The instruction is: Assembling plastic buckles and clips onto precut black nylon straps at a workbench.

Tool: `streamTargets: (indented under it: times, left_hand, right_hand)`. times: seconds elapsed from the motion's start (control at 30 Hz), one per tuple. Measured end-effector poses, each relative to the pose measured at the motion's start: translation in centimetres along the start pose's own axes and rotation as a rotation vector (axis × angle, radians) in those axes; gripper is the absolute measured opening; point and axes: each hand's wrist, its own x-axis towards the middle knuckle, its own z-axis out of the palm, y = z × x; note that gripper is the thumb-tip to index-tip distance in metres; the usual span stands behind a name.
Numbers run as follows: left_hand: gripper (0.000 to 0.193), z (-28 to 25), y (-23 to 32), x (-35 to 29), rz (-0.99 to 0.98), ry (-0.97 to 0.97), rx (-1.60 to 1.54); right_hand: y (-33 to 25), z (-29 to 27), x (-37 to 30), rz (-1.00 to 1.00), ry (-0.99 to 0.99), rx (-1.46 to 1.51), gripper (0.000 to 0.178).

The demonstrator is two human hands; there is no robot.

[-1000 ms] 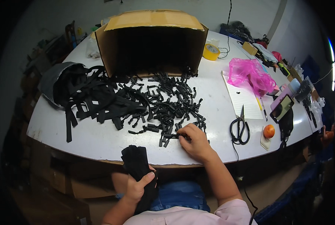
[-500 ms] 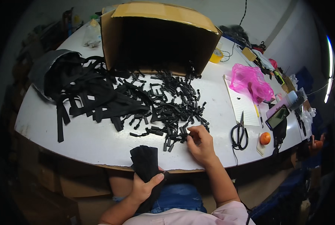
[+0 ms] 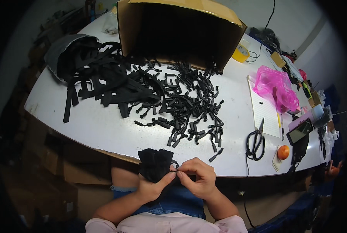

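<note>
My left hand (image 3: 154,187) is closed round a folded bundle of black fabric strips (image 3: 155,164), held over my lap in front of the table's near edge. Beside it, the fingertips of my right hand (image 3: 200,179) are pinched together and meet my left thumb at the bundle's edge. A small black piece with a loop (image 3: 175,164) shows there, partly covered by the fingers. On the table lies a heap of similar small black pull tabs with looped ends (image 3: 189,103). One loose tab (image 3: 216,154) lies nearest to my right hand.
Black straps (image 3: 119,87) spill from a grey bag (image 3: 58,58) at the left. An open cardboard box (image 3: 177,4) stands behind the heap. Rightward are black scissors (image 3: 256,144), a notepad (image 3: 268,122), a pink plastic bag (image 3: 276,87), yellow tape (image 3: 240,53), a phone (image 3: 300,131) and an orange fruit (image 3: 283,152).
My right hand has come from the heap of tabs back to the fabric bundle at my left hand, pinching a small black piece. The whole view has shifted slightly.
</note>
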Motion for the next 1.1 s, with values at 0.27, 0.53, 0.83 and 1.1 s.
streamTargets:
  times: [0.27, 0.53, 0.83, 1.1]
  left_hand:
    - [0.015, 0.3, 0.0, -0.3, -0.018, -0.054, 0.149]
    - [0.017, -0.2, 0.1, -0.2, -0.030, -0.067, 0.213]
    - [0.019, -0.9, -0.8, -0.2, -0.061, -0.043, 0.078]
    - [0.018, -0.2, -0.3, -0.6, -0.003, -0.045, 0.058]
  right_hand:
    - [0.3, -0.6, -0.4, -0.156, -0.014, -0.223, 0.013]
    - [0.3, -1.0, -0.1, -0.173, -0.067, -0.167, 0.017]
    - [0.7, -0.1, -1.1, -0.245, -0.080, -0.284, 0.024]
    - [0.7, 1.4, -2.7, 0.043, 0.136, 0.067, 0.010]
